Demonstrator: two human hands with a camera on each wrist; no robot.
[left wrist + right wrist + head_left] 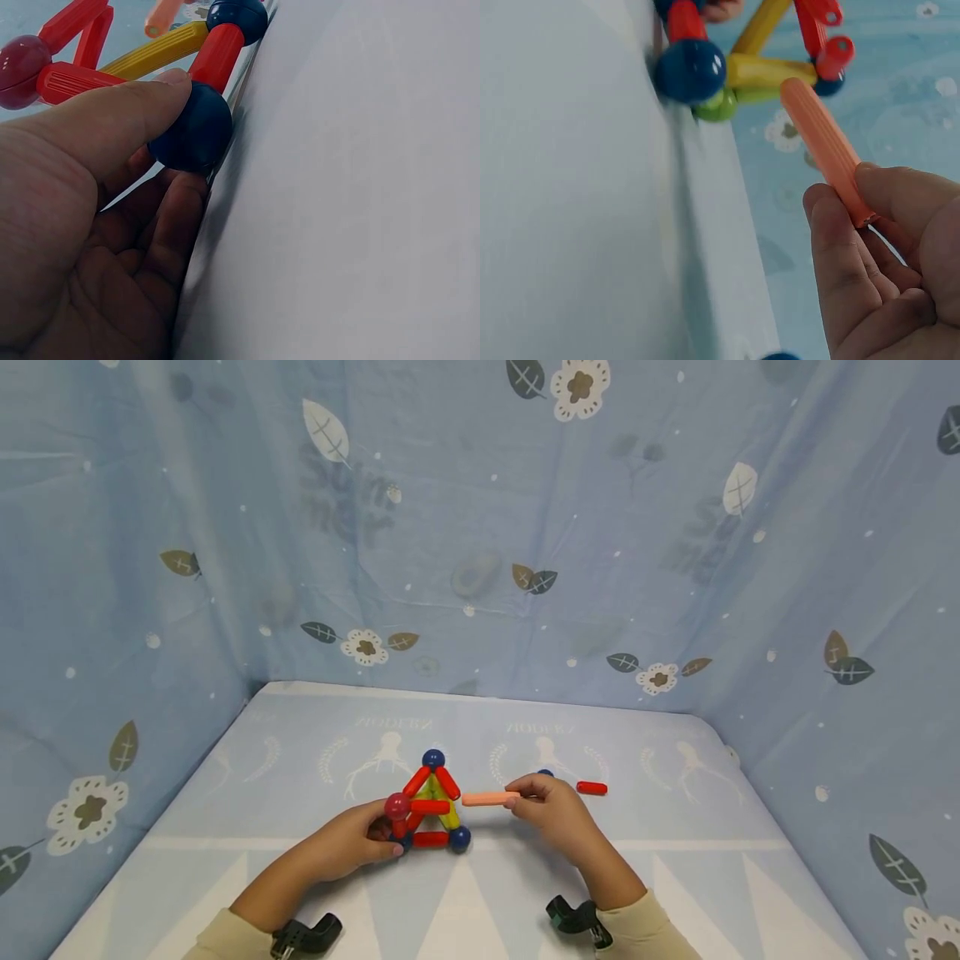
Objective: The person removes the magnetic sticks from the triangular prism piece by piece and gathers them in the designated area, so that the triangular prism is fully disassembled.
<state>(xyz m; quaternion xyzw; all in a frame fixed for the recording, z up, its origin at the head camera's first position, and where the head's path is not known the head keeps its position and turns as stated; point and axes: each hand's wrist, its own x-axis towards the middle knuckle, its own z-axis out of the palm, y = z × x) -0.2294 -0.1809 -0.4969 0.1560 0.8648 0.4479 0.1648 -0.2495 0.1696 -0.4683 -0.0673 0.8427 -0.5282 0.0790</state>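
A frame of magnetic rods and balls stands on the table, with red rods (431, 840), yellow rods (772, 73), a blue ball (432, 759) on top and a dark red ball (397, 806) at its near left. My left hand (341, 842) pinches a lower-left blue ball (196, 131) of this frame between thumb and fingers. From the right, my right hand (551, 810) holds an orange rod (487, 798) by one end. Its free end points left at the frame, close to the red and yellow rods. A green ball (716, 107) shows low behind another blue ball (690, 71).
Beyond the right hand lie a loose red rod (592, 787) and a blue ball (546, 772), the ball partly hidden by that hand. A blue patterned curtain (480, 527) rises behind and beside the table (517, 910).
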